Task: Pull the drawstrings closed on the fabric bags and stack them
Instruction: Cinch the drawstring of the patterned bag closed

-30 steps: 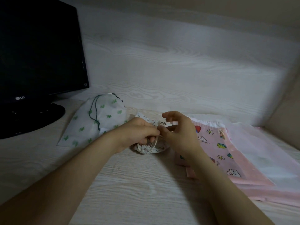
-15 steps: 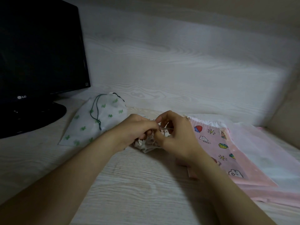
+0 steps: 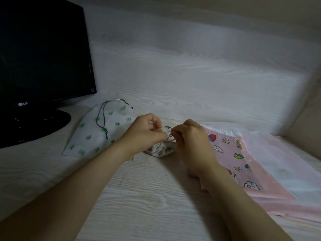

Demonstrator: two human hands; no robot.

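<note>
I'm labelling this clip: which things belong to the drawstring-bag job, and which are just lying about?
Job: left hand, right hand, the cord both pinch, small white bag under them, green-leaf bag, pink cartoon bag, pale pink bag at far right.
Lying about: monitor, on the desk.

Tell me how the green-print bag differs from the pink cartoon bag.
The green-print bag is white with green motifs; the pink cartoon bag is pink with coloured drawings. The green-print bag tapers to a cinched mouth; the pink cartoon bag's mouth lies spread wide. Both are printed fabric bags.
</note>
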